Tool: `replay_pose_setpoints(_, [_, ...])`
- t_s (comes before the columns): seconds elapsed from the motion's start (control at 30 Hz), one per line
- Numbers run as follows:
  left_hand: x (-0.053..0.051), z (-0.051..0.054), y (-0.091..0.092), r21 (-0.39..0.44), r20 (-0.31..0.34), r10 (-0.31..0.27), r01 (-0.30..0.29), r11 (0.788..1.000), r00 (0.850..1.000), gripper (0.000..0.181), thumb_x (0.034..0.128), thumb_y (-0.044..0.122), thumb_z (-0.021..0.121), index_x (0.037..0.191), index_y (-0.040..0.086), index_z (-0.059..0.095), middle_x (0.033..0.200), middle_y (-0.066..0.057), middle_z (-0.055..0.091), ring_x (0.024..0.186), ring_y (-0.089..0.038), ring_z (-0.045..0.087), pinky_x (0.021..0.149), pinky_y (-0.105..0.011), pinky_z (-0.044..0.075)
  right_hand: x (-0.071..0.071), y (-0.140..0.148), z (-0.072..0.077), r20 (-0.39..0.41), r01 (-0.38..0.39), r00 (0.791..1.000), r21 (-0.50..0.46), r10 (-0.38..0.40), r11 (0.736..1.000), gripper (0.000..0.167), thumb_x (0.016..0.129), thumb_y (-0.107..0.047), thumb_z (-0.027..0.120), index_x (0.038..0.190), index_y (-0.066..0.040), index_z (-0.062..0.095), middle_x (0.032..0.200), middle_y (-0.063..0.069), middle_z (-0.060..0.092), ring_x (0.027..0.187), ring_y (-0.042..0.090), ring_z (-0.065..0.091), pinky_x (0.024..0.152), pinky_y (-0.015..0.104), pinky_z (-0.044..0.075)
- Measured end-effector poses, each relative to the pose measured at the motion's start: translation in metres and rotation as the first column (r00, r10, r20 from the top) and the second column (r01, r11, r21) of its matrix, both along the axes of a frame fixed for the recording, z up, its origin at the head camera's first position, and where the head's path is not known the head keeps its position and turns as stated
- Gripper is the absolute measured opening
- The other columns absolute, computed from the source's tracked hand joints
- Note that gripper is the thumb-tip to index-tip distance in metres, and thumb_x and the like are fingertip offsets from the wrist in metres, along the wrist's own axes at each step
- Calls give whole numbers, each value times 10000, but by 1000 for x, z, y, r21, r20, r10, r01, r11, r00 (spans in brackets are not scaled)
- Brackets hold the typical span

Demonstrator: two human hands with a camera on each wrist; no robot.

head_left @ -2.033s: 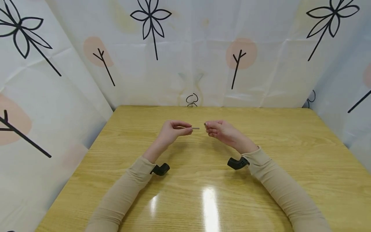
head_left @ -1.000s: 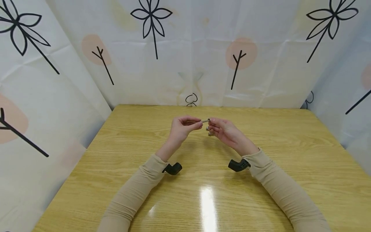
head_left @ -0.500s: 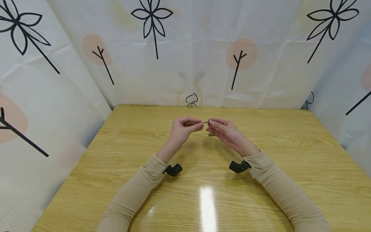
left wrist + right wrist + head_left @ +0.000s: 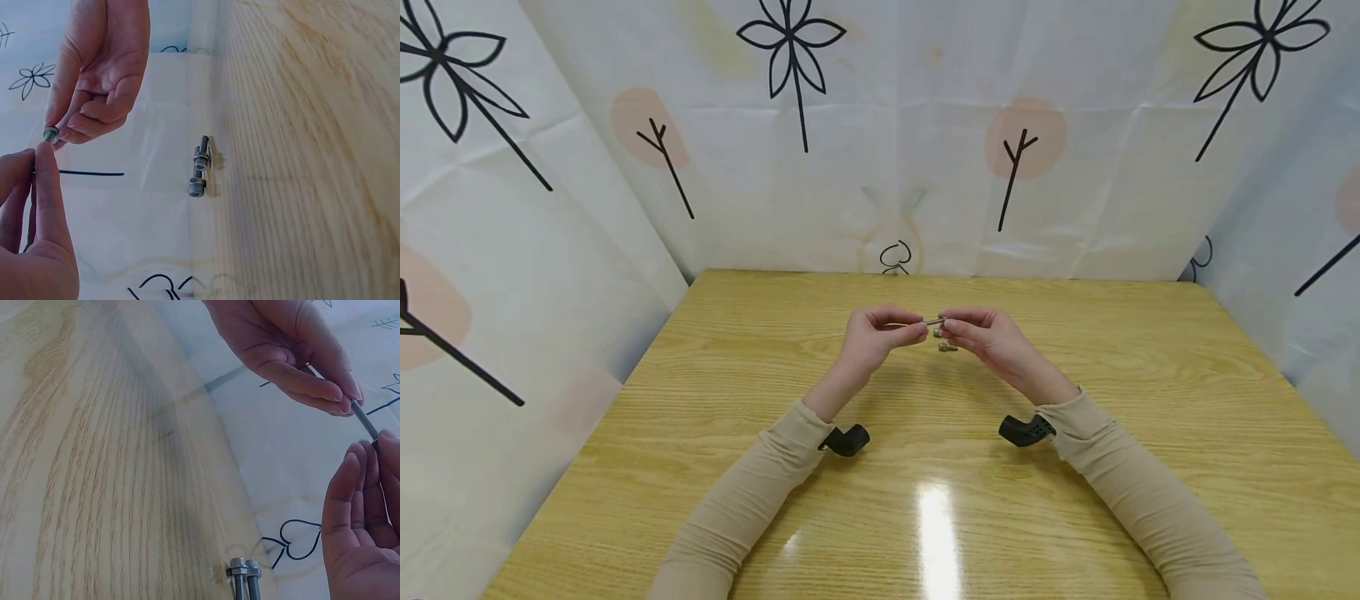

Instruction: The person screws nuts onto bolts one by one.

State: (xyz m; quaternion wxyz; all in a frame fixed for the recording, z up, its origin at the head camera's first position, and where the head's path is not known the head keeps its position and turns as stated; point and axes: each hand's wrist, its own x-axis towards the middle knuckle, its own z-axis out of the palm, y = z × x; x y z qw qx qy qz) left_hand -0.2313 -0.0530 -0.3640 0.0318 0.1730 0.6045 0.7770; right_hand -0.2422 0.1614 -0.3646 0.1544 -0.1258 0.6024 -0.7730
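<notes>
My left hand (image 4: 868,337) pinches one end of a threaded metal bolt (image 4: 364,420) between thumb and fingers, and its head is hidden in the grip. The thumb and fingers of my right hand (image 4: 992,337) pinch a small nut (image 4: 50,134) at the bolt's other end. Both hands are held above the table, fingertips close together. Beneath the right fingers lie two more bolts on the table, a nearer bolt (image 4: 948,347) and a farther bolt (image 4: 937,332). Each of these carries a nut close to its head, as the right wrist view shows.
The wooden table (image 4: 880,517) spreads out beneath both arms. A white patterned cloth (image 4: 925,183) hangs along its back edge and both sides. Dark wrist cameras (image 4: 847,441) are strapped at the sleeve cuffs.
The hands, apart two seconds ago, came together as the left moved right, bringing bolt and nut to each other. Lately the right fingers have shifted and the hands dipped slightly, uncovering the lying bolts.
</notes>
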Motion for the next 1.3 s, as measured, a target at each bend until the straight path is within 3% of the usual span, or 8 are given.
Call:
replay_pose_setpoints(0.23, [-1,-2,1,-101,-36,76,-79,992,996,260,818,9,753,1047,-95,686,954,-125,708,851,-197,691,828,-369,585,3,-2,1,-31,20,999,24,-19,1000,274,953,-41,586,1178,115,592,996,80,683,938,177,646,994,391,484])
replay_pose_setpoints(0.53, [1,-1,1,-153,-39,130,-135,979,991,227,801,18,772,1016,-35,724,966,-148,707,873,-211,686,816,-342,588,8,-6,2,-54,58,997,65,-54,996,352,947,-61,604,1222,150,541,1052,107,657,982,198,641,971,350,504])
replay_pose_setpoints(0.67, [1,-3,1,-157,-60,132,-140,978,989,227,799,15,773,1007,-60,718,942,-149,706,847,-213,686,798,-349,594,10,-8,1,-79,76,995,92,-69,993,367,942,-91,621,1209,152,551,1062,148,648,964,198,646,960,377,512])
replay_pose_setpoints(0.8, [1,-4,1,-155,-93,114,-128,980,989,214,797,15,774,983,-74,717,909,-133,709,825,-216,689,788,-361,598,10,-9,1,-119,92,990,147,-74,985,398,952,-190,623,1148,152,567,1021,206,638,957,302,632,942,435,518])
replay_pose_setpoints(0.97, [0,-5,2,-146,-118,88,-105,984,989,197,810,5,759,983,-78,714,908,-131,707,826,-223,689,791,-374,598,9,-8,3,-140,69,989,201,-41,977,486,967,-323,591,1150,126,549,1020,244,609,920,329,615,912,479,521])
replay_pose_setpoints(1.17, [-2,-7,2,-132,-123,96,-112,985,988,178,829,3,739,985,-77,709,907,-140,702,812,-226,691,781,-382,600,6,-3,2,-185,16,983,129,9,991,347,946,-101,625,1271,-8,547,1027,129,657,927,325,629,921,509,508])
replay_pose_setpoints(1.3, [-4,-8,2,-111,-126,96,-111,988,987,191,836,-2,727,997,-98,694,917,-179,693,814,-230,691,786,-385,599,6,-2,-1,-214,14,977,135,15,991,334,921,-54,644,1215,84,568,958,92,686,893,314,654,916,530,506])
